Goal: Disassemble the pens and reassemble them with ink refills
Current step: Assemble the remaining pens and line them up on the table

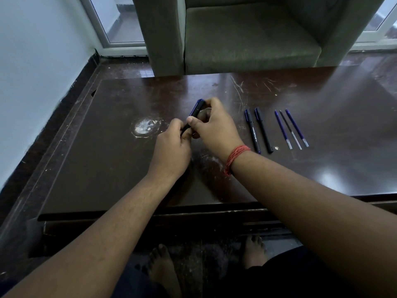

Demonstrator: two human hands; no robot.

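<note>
A black pen with a blue cap clip (196,109) is held above the middle of the dark wooden table (107,160). My left hand (171,147) grips its lower end, fingers curled round the barrel. My right hand (214,125) pinches the capped upper part between thumb and fingers. The middle of the pen is hidden by my fingers. Two more capped black pens (258,130) lie side by side to the right. Beyond them lie three ink refills (291,129), two blue and one dark, roughly parallel.
A grey-green armchair (247,35) stands just behind the table's far edge. A white wall (38,72) runs along the left. A worn pale patch (145,126) marks the tabletop left of my hands. My bare feet (163,267) show below the near edge.
</note>
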